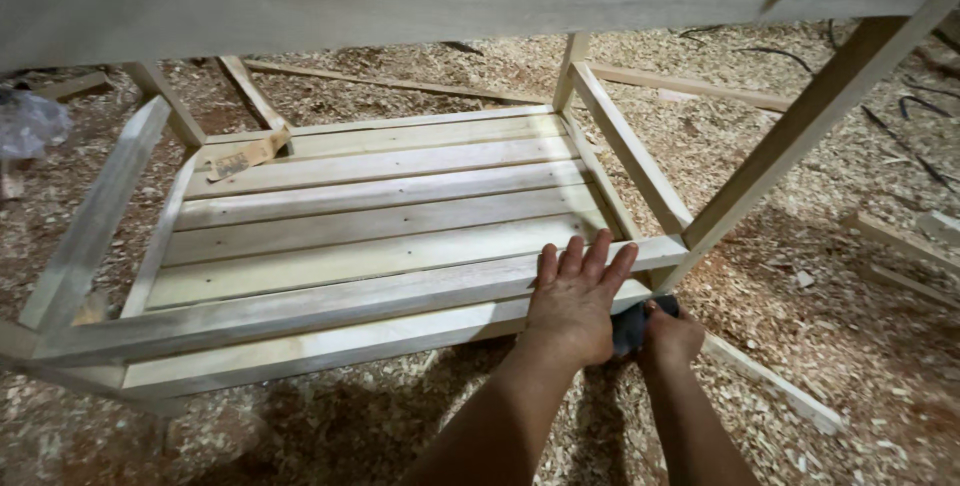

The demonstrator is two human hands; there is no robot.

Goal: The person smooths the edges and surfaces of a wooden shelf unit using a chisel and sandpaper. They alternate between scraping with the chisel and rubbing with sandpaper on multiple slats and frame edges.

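Wooden frame steadied low down, dark pad gripped at its front rail.

The left hand [575, 291] is laid flat, fingers spread, on the front rail [330, 308] of the slatted shelf [370, 206]. At four o'clock from it, the right hand [670, 336] is clenched around a dark sanding pad [632, 324], pressed against the rail's underside by the corner leg [800, 126]. Wood shavings [840, 346] are spread over the floor.

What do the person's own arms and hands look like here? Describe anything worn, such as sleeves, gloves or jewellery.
Both forearms are bare, with no sleeves in view. The left hand and right hand wear no gloves. No rings, watch or bracelets show on either.
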